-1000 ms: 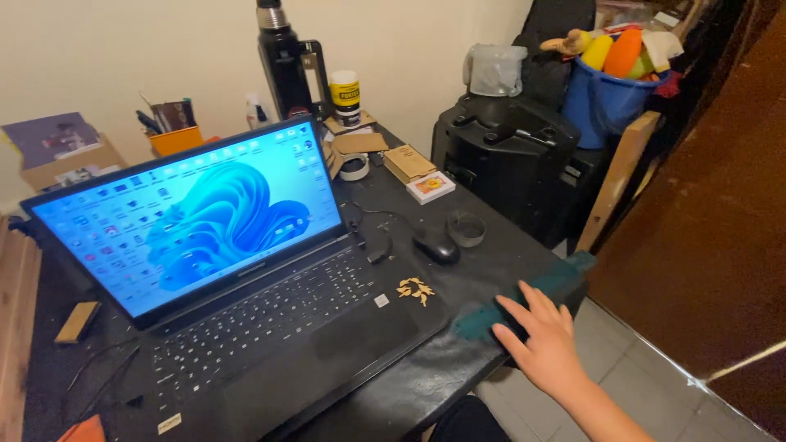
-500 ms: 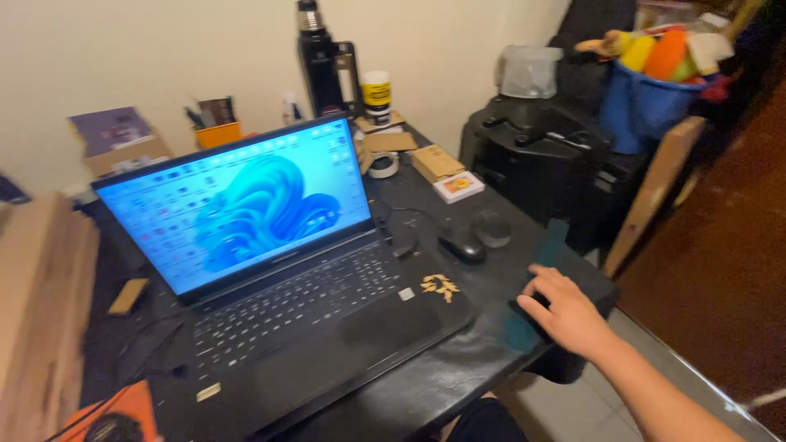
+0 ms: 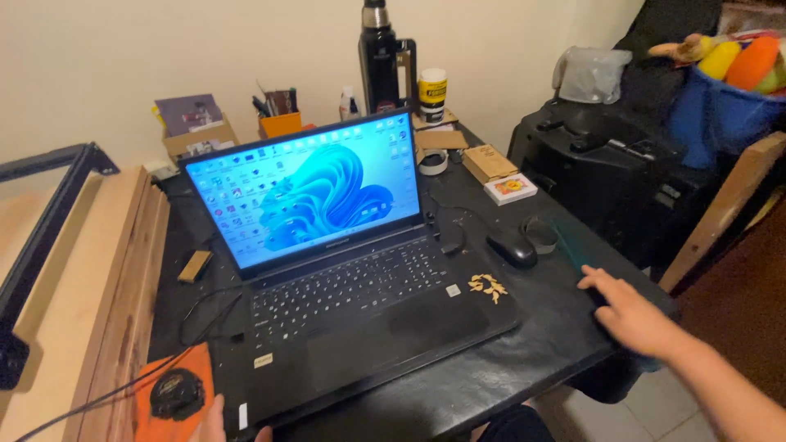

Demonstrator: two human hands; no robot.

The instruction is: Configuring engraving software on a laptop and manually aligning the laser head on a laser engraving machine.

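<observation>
Head view shows my right hand [image 3: 634, 315] lying flat at the desk's [image 3: 532, 360] right edge, fingers [image 3: 596, 278] spread and stretched toward the laptop, palm down on a dark teal cloth [image 3: 577, 250] that is mostly hidden beneath it. I see nothing pinched between those fingers. Just left of the hand, between it and the laptop [image 3: 344, 270], sits a black mouse [image 3: 512, 245], with a dark ring-shaped thing [image 3: 540, 233] touching or nearly touching its right side. My left hand [image 3: 217, 421] barely shows at the bottom edge, just beside the laptop's front left corner; only a couple of fingertips are visible, so I cannot tell how they are set. Next to them, left of the laptop, a black tape measure [image 3: 173, 393] rests on an orange sheet [image 3: 168, 409].

The laptop stands open in the middle of the desk, screen lit blue, with a gold sticker [image 3: 488, 286] on its right palm rest. Behind the laptop I see a black flask [image 3: 381, 57], a yellow-labelled jar [image 3: 432, 90], an orange pen holder [image 3: 281, 123] and a roll of tape [image 3: 432, 161]. Right of the laptop's screen lie a brown box [image 3: 490, 162] and a small white card box [image 3: 510, 188]. Wooden boards [image 3: 90, 286] lie well to the laptop's left
</observation>
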